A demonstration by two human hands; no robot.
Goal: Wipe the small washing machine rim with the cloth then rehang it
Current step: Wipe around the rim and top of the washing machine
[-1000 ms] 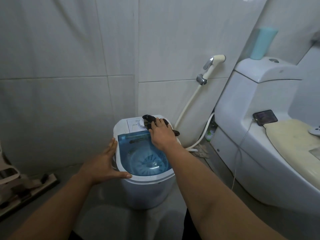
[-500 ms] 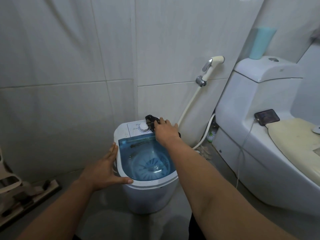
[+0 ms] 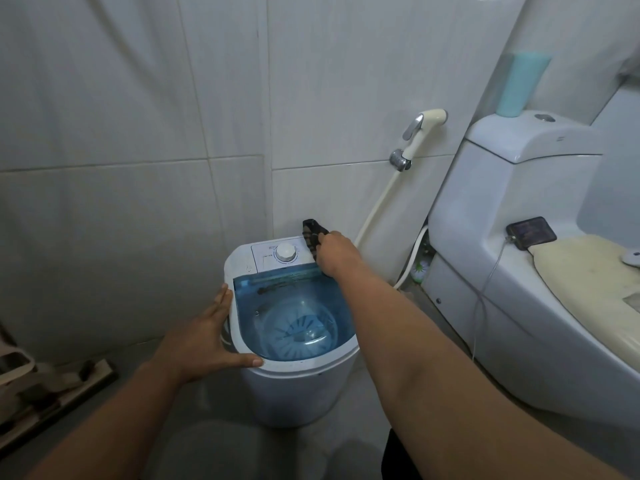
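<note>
A small white washing machine [image 3: 298, 389] with a see-through blue lid stands on the floor against the tiled wall. A round white dial [image 3: 286, 252] sits on its back panel. My right hand [image 3: 335, 252] holds a dark cloth [image 3: 312, 236] pressed on the back right corner of the rim, beside the dial. My left hand [image 3: 204, 337] lies flat against the left side of the rim, fingers spread, thumb along the front edge.
A white toilet [image 3: 526, 271] stands close on the right, with a dark phone [image 3: 531, 232] and its cable on it. A bidet sprayer [image 3: 420, 133] and hose hang on the wall behind. A teal bottle [image 3: 519, 84] stands on the tank. A floor tool [image 3: 52, 386] lies at left.
My right hand has slid the cloth from the dial toward the back right corner of the rim. The dial now shows. My left hand keeps its place on the left rim.
</note>
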